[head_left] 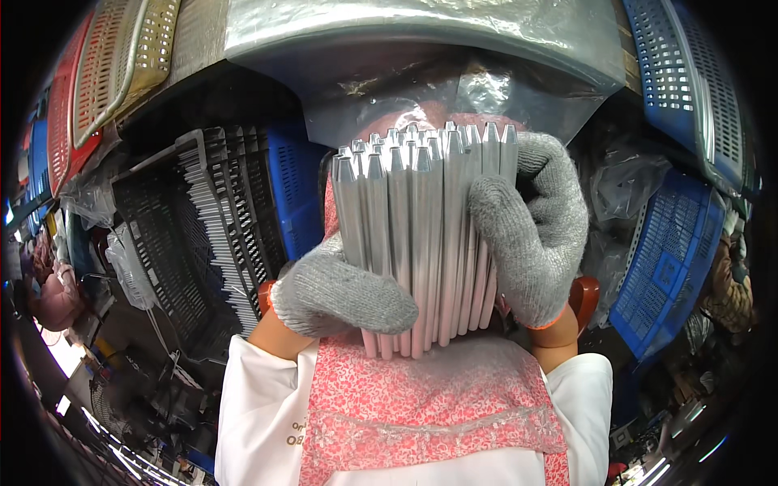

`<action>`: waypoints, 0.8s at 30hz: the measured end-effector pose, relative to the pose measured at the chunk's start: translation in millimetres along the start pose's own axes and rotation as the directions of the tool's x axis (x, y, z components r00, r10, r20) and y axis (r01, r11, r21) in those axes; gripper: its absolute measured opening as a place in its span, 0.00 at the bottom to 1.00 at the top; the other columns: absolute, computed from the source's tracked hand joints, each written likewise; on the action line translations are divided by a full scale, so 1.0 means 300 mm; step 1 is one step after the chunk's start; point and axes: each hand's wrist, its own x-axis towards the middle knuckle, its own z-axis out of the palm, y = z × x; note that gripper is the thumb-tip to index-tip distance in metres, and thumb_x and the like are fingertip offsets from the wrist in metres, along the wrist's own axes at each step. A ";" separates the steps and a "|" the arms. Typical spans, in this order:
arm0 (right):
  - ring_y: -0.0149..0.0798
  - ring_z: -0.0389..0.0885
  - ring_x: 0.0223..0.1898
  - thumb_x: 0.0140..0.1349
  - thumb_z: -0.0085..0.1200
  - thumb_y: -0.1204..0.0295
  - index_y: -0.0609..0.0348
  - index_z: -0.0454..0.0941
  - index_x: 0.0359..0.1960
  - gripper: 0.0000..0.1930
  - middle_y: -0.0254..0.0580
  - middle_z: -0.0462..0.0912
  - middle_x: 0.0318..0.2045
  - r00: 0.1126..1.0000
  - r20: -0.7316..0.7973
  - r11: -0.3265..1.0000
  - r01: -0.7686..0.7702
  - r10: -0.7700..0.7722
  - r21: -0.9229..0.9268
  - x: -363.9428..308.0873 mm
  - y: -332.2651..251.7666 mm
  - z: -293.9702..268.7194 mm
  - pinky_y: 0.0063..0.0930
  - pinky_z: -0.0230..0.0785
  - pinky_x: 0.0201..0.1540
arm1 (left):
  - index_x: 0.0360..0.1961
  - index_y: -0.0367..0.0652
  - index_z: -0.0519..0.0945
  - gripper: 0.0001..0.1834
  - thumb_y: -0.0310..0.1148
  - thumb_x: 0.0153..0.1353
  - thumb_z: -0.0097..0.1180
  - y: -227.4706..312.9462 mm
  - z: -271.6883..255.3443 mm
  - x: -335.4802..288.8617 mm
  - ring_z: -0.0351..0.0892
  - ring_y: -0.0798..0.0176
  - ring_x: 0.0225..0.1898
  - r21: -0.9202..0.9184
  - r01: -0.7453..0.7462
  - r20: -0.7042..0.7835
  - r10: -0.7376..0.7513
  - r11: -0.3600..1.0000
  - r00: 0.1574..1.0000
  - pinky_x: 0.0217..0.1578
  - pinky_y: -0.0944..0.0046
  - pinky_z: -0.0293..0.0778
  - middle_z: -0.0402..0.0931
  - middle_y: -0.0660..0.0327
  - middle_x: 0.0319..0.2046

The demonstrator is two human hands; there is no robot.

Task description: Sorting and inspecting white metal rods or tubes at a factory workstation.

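A thick bundle of silver metal tubes [421, 235] with tapered upper ends stands nearly upright in front of my chest. My left hand [344, 296], in a grey knit glove, is closed round the lower left of the bundle with its thumb across the front. Higher up, my right hand [531, 227], gloved the same way, grips the bundle's right side, thumb pressed on the front tubes. The fingers behind the bundle are mostly hidden. Pink light tints the tubes' lower ends, which hang over my pink floral apron [429, 397].
A plastic-covered work surface [429, 28] lies just beyond the bundle. On the left stands a black crate [174, 235] with many similar tubes stacked along it. Blue baskets [668, 263] are at both sides, and a beige basket [109, 69] is at the far left.
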 end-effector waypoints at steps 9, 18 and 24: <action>0.28 0.80 0.31 0.61 0.54 0.73 0.67 0.75 0.42 0.11 0.40 0.81 0.28 1.000 -0.004 0.998 -0.017 0.016 -0.068 -0.012 0.015 0.000 0.22 0.73 0.36 | 0.51 0.34 0.72 0.24 0.25 0.50 0.59 0.008 -0.009 0.001 0.81 0.57 0.39 0.018 0.006 -0.002 -0.006 1.000 1.000 0.42 0.59 0.78 0.78 0.51 0.39; 0.29 0.77 0.40 0.55 0.56 0.68 0.66 0.74 0.49 0.20 0.39 0.80 0.38 0.957 0.049 0.952 -0.289 0.285 0.098 0.039 -0.029 -0.017 0.24 0.69 0.46 | 0.50 0.33 0.72 0.23 0.25 0.51 0.59 0.006 -0.008 0.002 0.81 0.57 0.39 0.031 0.005 -0.008 -0.005 1.000 1.000 0.42 0.60 0.78 0.78 0.51 0.39; 0.28 0.78 0.36 0.50 0.58 0.64 0.62 0.76 0.37 0.16 0.38 0.81 0.34 0.934 0.147 0.905 -0.353 0.325 0.239 0.087 -0.004 -0.032 0.20 0.69 0.44 | 0.50 0.33 0.72 0.23 0.25 0.51 0.58 0.009 -0.010 0.000 0.81 0.58 0.39 0.043 0.006 -0.005 -0.006 0.999 1.000 0.42 0.60 0.78 0.78 0.51 0.39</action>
